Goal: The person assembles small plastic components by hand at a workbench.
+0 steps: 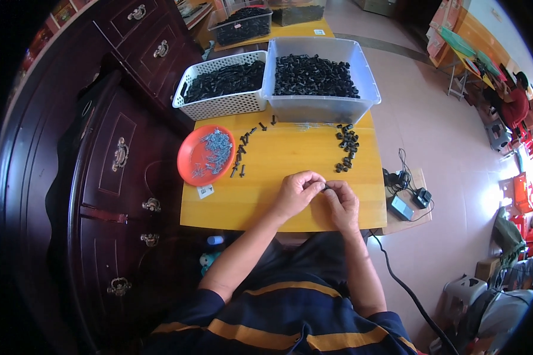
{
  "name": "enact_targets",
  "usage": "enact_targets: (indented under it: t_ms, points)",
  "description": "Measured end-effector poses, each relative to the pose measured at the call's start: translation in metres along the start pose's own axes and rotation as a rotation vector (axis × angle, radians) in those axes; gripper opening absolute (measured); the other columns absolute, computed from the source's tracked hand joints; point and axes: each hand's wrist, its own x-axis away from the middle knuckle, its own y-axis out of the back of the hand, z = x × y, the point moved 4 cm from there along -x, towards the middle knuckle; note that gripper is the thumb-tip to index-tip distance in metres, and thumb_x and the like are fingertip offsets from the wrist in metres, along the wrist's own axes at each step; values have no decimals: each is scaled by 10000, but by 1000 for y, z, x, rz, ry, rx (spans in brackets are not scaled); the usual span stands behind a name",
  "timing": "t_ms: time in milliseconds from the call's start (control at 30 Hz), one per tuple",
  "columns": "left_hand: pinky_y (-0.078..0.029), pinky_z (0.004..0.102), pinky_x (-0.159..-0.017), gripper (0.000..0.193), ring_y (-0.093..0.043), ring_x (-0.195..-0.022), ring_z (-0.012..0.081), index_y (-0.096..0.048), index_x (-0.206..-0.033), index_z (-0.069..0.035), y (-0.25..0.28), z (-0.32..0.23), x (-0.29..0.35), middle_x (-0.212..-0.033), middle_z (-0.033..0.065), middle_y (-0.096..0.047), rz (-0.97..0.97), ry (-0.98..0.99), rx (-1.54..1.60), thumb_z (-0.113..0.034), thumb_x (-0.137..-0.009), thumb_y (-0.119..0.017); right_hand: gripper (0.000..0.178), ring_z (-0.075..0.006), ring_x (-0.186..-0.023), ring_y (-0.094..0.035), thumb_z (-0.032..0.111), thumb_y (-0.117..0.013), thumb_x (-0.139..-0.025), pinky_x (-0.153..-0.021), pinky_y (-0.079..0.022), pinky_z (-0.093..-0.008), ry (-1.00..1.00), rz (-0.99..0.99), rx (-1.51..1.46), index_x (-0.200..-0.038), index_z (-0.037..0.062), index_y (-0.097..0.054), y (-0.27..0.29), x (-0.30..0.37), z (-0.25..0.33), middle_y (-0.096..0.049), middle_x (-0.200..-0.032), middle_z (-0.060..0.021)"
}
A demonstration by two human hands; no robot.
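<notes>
Carefully, while the red dish (pixel 186 155) with silver screws (pixel 217 149) and the black pieces (pixel 243 141) are lying on my left, my left hand (pixel 298 193) is pinching a small dark part (pixel 326 187) together with my right hand (pixel 344 204), over the near side of the yellow table (pixel 278 157). Fingers are hiding its shape, so I am judging that light, even pressure is suiting it best, with black caps (pixel 349 142) lying ahead of the right hand.
</notes>
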Motion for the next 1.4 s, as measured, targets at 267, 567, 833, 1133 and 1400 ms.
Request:
enact_targets:
  t_ms: [267,567,833,1133,1400]
  points:
    - [-536,300,-705,171,-690,-781,220,-748,-1095,-2,-9,-29,9,-881,112,-709,-113,-362,-258,-34,-927,-738,135,-77,-916,-643,18,-655,-1008,-843,-527,-237,-33,-5,-113,-1139,-14,-655,6,0,-2,-711,-1006,-15]
    - [-561,343,-702,226,-700,-787,279,-720,-1158,-29,-6,-18,-10,-916,122,-696,-106,-266,-347,-41,-933,-701,155,-98,-914,-638,47,-637,-1030,-847,-530,-246,-58,-70,-406,-1180,14,-626,15,0,-5,-697,-1050,-54]
    - [-581,378,-771,262,-721,-855,280,-741,-1144,-66,-21,-6,-37,-985,115,-722,3,-273,-615,-111,-886,-737,156,-118,-895,-645,97,-652,-1035,-841,-533,-263,-46,-179,-453,-1176,35,-633,42,3,12,-701,-1047,-64]
    - [-571,427,-823,174,-701,-928,306,-754,-1045,-87,-44,2,-57,-979,91,-709,68,-334,-732,-163,-898,-700,172,-113,-897,-620,95,-638,-1041,-847,-515,-256,-60,-116,-435,-1192,15,-619,37,5,0,-689,-1043,-60]
    - [-559,282,-655,52,-713,-778,136,-666,-907,-13,-28,6,-38,-892,66,-742,-47,-259,-197,37,-904,-679,180,-113,-957,-649,79,-639,-1039,-855,-538,-267,-60,-92,-427,-1200,0,-628,38,5,-4,-696,-1064,-50]
